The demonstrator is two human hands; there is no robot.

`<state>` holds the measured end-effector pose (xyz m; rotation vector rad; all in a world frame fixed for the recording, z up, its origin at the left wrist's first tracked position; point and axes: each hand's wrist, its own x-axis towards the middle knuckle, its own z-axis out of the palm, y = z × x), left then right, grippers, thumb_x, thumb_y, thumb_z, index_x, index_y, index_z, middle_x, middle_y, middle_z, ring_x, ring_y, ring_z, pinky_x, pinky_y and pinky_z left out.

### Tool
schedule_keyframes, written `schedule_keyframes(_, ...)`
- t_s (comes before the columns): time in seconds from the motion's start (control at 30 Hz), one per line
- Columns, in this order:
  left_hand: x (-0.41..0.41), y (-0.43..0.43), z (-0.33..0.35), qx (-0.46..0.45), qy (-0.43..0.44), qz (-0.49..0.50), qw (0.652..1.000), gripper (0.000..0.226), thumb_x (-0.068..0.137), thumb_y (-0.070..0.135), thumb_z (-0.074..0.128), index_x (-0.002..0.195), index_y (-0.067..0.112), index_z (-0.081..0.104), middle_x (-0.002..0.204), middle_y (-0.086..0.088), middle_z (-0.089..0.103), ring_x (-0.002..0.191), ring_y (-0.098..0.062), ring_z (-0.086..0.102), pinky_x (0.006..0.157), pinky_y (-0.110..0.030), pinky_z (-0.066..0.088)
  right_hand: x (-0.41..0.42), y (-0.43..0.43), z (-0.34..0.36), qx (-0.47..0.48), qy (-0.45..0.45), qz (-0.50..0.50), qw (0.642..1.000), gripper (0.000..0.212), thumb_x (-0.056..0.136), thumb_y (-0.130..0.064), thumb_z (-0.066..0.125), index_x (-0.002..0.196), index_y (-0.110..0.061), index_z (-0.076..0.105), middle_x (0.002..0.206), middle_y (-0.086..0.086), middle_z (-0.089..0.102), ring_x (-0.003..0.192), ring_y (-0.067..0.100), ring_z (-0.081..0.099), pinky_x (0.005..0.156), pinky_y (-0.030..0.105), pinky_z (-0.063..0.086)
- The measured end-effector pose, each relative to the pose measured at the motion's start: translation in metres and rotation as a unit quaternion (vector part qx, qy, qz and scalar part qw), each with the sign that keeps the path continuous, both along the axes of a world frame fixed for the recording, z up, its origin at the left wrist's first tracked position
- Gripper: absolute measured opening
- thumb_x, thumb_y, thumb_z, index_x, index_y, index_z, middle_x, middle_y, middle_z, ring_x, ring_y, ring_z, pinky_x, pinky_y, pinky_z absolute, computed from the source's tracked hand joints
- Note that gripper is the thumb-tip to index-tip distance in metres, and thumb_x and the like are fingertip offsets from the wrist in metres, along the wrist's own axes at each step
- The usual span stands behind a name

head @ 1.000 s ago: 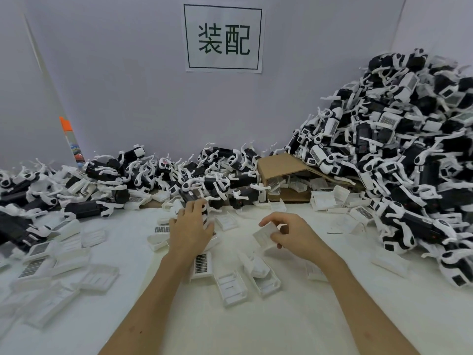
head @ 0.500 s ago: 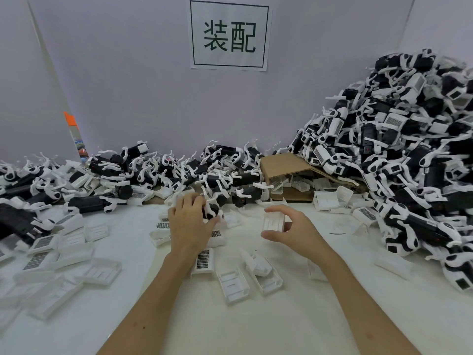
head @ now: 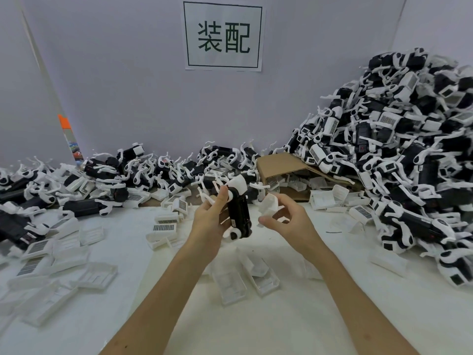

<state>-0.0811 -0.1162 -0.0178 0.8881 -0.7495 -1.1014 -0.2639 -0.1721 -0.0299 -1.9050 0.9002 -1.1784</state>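
Observation:
My left hand (head: 208,221) grips a black and white plastic unit (head: 238,210), held upright above the white table (head: 256,316), its white arms sticking out at the top. My right hand (head: 288,221) holds a small white plastic cover (head: 269,204) just right of the unit, fingers curled round it. The two parts are close together but apart.
A tall heap of black and white units (head: 396,155) fills the right side. A lower row of them (head: 128,175) runs along the back wall. A torn cardboard box (head: 281,165) lies behind my hands. Loose white covers (head: 64,252) lie scattered on the left and below my hands (head: 256,275).
My left hand has picked a black and white unit out of the back row and lifted it toward me. My right hand has raised the white cover beside it.

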Motion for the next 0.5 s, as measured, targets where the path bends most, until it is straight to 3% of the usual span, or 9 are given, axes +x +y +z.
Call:
schedule_keyframes(0.1, -0.004, 0.000, -0.004, 0.008, 0.008, -0.019, 1.000, 0.067, 0.069, 0.050, 0.073, 0.118, 0.005, 0.066, 0.109, -0.013, 0.075, 0.095, -0.025, 0.073, 0.086, -0.039, 0.057, 0.003, 0.002, 0.001, -0.002, 0.013, 0.014, 1.000, 0.027, 0.085, -0.030, 0.079, 0.109, -0.027, 0.068, 0.098, 0.000, 0.068, 0.080, 0.018, 0.063, 0.074, 0.025, 0.051)
schedule_keyframes(0.2, -0.009, 0.001, -0.005, 0.000, 0.001, -0.031, 1.000, 0.060, 0.069, 0.047, 0.074, 0.112, 0.005, 0.067, 0.106, -0.012, 0.076, 0.091, -0.023, 0.074, 0.079, -0.034, 0.059, 0.006, 0.006, 0.001, -0.004, 0.028, 0.025, 0.999, 0.022, 0.083, -0.036, 0.079, 0.101, -0.026, 0.071, 0.092, 0.002, 0.068, 0.073, 0.011, 0.061, 0.073, 0.029, 0.051)
schedule_keyframes(0.3, -0.014, 0.002, -0.008, -0.007, -0.018, -0.044, 0.999, 0.058, 0.069, 0.049, 0.074, 0.108, 0.007, 0.069, 0.107, -0.012, 0.076, 0.093, -0.023, 0.074, 0.075, -0.031, 0.059, 0.009, 0.006, -0.001, -0.012, 0.029, 0.032, 0.999, 0.017, 0.083, -0.036, 0.079, 0.098, -0.032, 0.071, 0.088, -0.001, 0.068, 0.071, 0.006, 0.058, 0.070, 0.023, 0.049)
schedule_keyframes(0.5, -0.014, 0.003, -0.007, 0.006, -0.016, -0.050, 0.999, 0.065, 0.077, 0.050, 0.067, 0.120, 0.002, 0.065, 0.111, -0.015, 0.075, 0.102, -0.029, 0.073, 0.086, -0.038, 0.059, 0.010, 0.006, -0.002, -0.023, 0.035, 0.024, 0.999, 0.022, 0.081, -0.044, 0.076, 0.099, -0.031, 0.073, 0.096, 0.003, 0.069, 0.070, 0.006, 0.055, 0.066, 0.019, 0.046)
